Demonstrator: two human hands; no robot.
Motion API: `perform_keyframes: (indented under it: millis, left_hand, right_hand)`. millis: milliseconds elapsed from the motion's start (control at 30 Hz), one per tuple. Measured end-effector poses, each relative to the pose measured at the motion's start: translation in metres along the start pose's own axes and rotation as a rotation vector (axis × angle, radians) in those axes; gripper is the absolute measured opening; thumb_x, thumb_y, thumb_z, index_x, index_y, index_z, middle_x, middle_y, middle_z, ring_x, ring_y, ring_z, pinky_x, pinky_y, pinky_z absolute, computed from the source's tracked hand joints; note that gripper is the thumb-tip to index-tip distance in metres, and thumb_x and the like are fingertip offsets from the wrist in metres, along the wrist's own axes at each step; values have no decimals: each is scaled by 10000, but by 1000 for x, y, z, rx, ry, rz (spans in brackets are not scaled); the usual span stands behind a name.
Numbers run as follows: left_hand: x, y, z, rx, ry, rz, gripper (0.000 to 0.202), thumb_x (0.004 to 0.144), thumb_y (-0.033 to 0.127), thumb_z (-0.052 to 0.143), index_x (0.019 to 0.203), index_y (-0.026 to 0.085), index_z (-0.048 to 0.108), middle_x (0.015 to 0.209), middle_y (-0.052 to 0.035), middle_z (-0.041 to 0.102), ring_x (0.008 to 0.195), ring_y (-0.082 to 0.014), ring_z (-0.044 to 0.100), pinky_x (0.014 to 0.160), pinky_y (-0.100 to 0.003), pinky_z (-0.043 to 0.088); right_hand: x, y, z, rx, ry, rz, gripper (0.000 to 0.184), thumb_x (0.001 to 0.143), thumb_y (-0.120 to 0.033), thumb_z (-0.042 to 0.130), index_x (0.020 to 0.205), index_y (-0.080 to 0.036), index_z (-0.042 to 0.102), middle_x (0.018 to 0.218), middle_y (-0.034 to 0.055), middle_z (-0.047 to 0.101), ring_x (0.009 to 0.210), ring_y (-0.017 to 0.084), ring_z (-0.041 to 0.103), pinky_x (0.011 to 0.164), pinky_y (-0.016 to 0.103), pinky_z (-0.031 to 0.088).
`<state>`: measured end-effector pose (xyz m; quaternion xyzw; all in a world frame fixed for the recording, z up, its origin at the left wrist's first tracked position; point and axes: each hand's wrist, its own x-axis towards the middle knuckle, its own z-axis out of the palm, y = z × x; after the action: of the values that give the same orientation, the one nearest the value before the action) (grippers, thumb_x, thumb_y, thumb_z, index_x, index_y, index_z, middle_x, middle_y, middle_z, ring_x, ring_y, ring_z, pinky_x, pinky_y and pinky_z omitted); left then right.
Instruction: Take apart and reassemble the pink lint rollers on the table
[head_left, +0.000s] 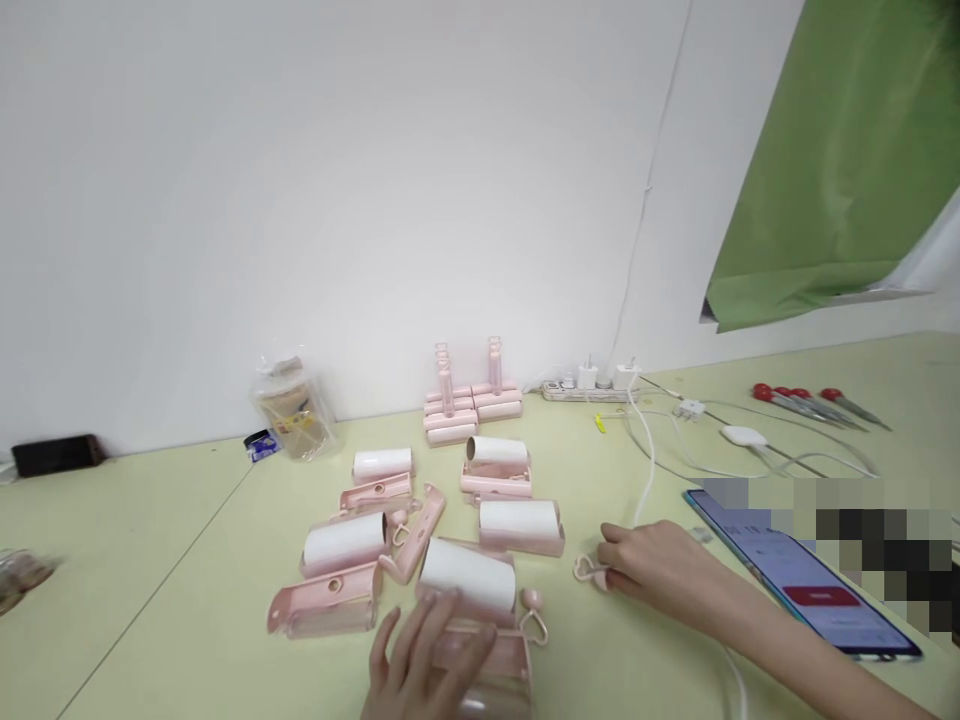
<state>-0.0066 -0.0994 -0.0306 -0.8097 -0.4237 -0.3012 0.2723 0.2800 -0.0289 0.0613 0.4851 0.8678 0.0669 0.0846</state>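
Right hand [649,565]: fingers bent, with thumb and fingertips pinching a pink heart-ring piece [583,568]. The ring projects from the fingertips toward the left hand, just above the table [615,660] or touching it; which of the two cannot be determined. The knob end lies at the thumb, partly hidden.

Left hand [416,660]: fingers spread, not closed around anything. They lie across a pink shell [514,652], their tips at the lower edge of a white roll [469,580]. Whether they press or merely rest cannot be told. A clear sleeve [499,697] lies below these fingers, partly covered. A second heart-ring piece [532,599] lies between the hands, nearer the left fingertips.

Risks, in the inspector's judgement:

1. The held piece is small and gripped by one end; a loose pinch could let it turn or drop.
2. The white roll is round and lies on its side. A push from the left fingertips could send it away into the neighbouring roll [517,522].
3. Uneven pressure on the shell could tip it or slide it over the clear sleeve.
4. A white cable [651,465] runs behind the right fingers and reappears below the forearm; a sweep of the arm could snag it.
5. The phone [795,570] lies just beside the right forearm and could be knocked.
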Motion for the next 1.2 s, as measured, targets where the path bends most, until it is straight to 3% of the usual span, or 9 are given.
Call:
perform_keyframes:
  millis: [100,233,367,467,600,767,900,1033,1200]
  left_hand:
    - [12,-3,-3,65,-64,-53,760,486,674,659,1152,326,543,1214,-161,528,1161,-385,408,929,-532,257]
    - [29,-5,-5,64,-179,-39,998,307,656,728,1220,352,467,1294,-181,446,1196,-444,340,923,-598,235]
    - [39,-2,-4,59,-232,-55,1056,288,701,698,1256,394,408,1321,-186,412,1168,-434,391,895,-575,302]
    - [38,7,3,7,-252,-65,1023,333,689,700,1266,405,392,1324,-195,410,1157,-432,415,838,-521,393]
    - [33,22,18,-57,-296,-170,903,453,613,715,1268,452,360,1303,-166,455,1165,-414,426,824,-492,436]
    - [42,26,29,-242,-443,-253,1055,388,715,663,1323,413,278,1403,-154,319,1228,-487,274,866,-601,374]
    - [66,18,27,-368,-533,-354,967,459,730,614,1315,430,280,1446,-98,244,1273,-459,193,936,-611,293]
    - [85,11,26,-407,-574,-415,970,433,698,657,1300,442,304,1460,-57,213,1300,-437,113,989,-596,217]
    - [84,9,28,-431,-593,-421,956,460,718,619,1309,445,276,1470,-41,187,1307,-423,99,1003,-579,194]
  right_hand:
    - [5,0,1,-8,-33,-1,84,704,-228,611,641,-181,639,674,56,634,503,209,611,410,258,121]
    - [6,27,-11,74,15,-31,344,617,-528,669,660,-192,606,722,24,604,480,182,568,413,246,146]
    - [18,56,-34,196,149,-9,453,697,-653,506,679,-203,554,800,5,572,489,141,519,469,251,262]
    - [38,54,-43,242,213,-35,603,608,-697,549,979,-221,557,988,43,558,561,172,548,518,276,336]
    - [63,28,-34,301,139,-167,861,508,-683,615,1240,-274,424,1090,78,544,674,248,603,572,318,405]
    - [88,21,-15,372,24,-84,1195,412,-656,679,1403,-239,158,1373,207,322,849,361,611,686,428,442]
    - [109,39,-10,447,-30,-131,1045,452,-638,681,1356,-275,304,1350,127,400,1089,366,499,845,433,403]
    - [124,53,-12,470,-4,-119,820,483,-623,687,1194,-253,516,1241,88,516,979,328,571,834,416,429]
    - [149,60,-18,491,135,-40,496,811,-454,529,1235,-213,439,1274,92,458,1073,258,499,872,412,419]
